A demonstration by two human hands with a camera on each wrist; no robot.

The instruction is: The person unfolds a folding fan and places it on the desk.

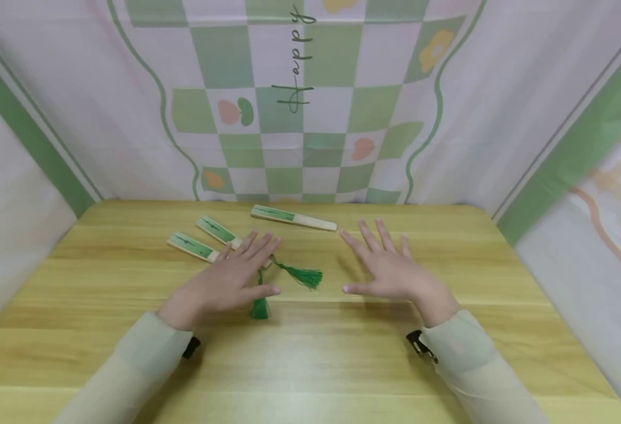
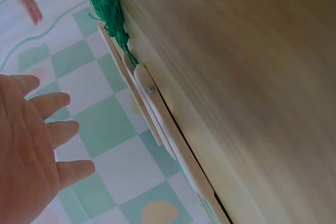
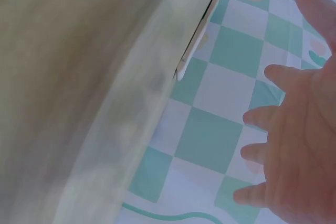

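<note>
Three folded fans with pale wooden ribs and green printed ends lie on the table. Over two of them, the front-left fan (image 1: pixel 191 246) and the fan behind it (image 1: pixel 217 229), my left hand (image 1: pixel 225 282) hovers with fingers spread, hiding their narrow ends. Green tassels (image 1: pixel 304 277) trail out from under that hand. The left wrist view shows a gap between the left hand (image 2: pixel 31 145) and a fan's riveted end (image 2: pixel 151 88). Beside the tip of the back fan (image 1: pixel 289 218), my right hand (image 1: pixel 389 268) is held palm down, fingers apart, holding nothing.
The wood-grain table (image 1: pixel 299 365) ends at a back edge against a hanging cloth (image 1: pixel 331 56) with green checks and the word "Happy". More cloth hangs at both sides. Black straps (image 1: pixel 421 346) show at the wrists.
</note>
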